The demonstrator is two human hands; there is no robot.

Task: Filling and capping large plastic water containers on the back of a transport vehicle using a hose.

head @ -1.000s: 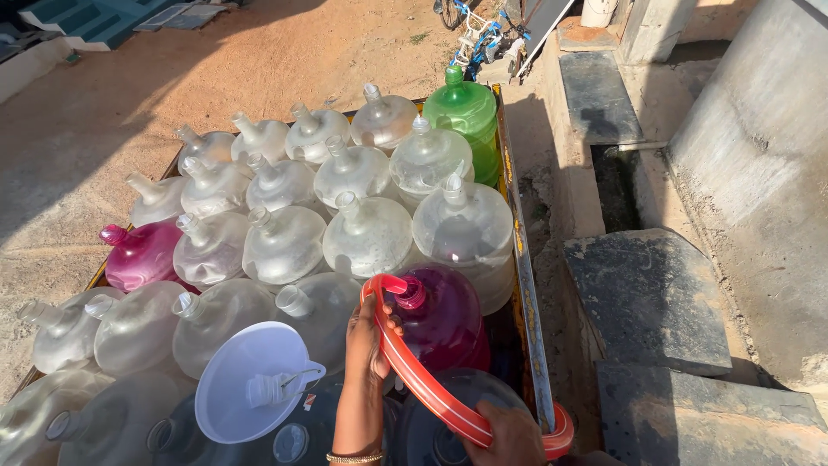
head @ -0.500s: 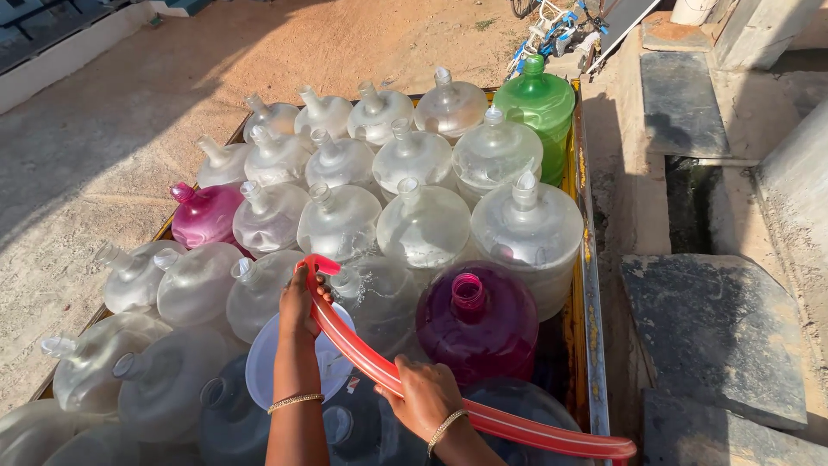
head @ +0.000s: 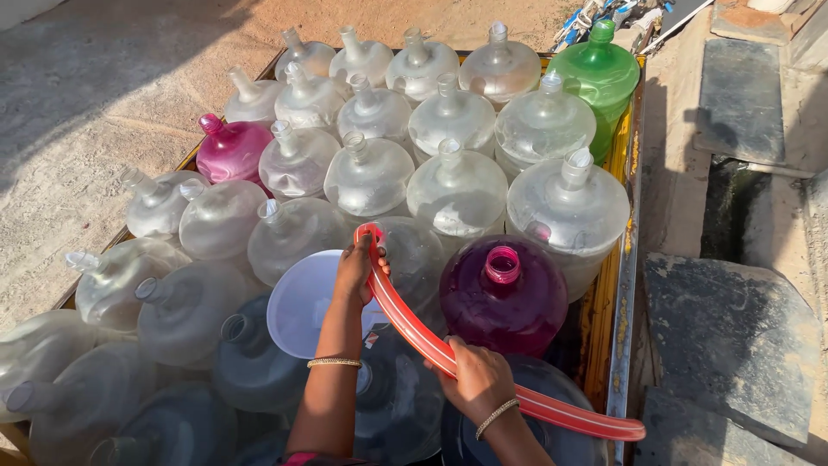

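Both hands' grips wrap a glossy red flat hose [head: 414, 324]: left hand [head: 358, 272], right hand [head: 479, 375].

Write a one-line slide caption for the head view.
Left hand and right hand hold a red hose above a white funnel among water jugs in a cart.

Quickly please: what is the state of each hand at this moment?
Left hand: closed on the end of the red hose, over the white funnel.
Right hand: closed on the hose, lower down.
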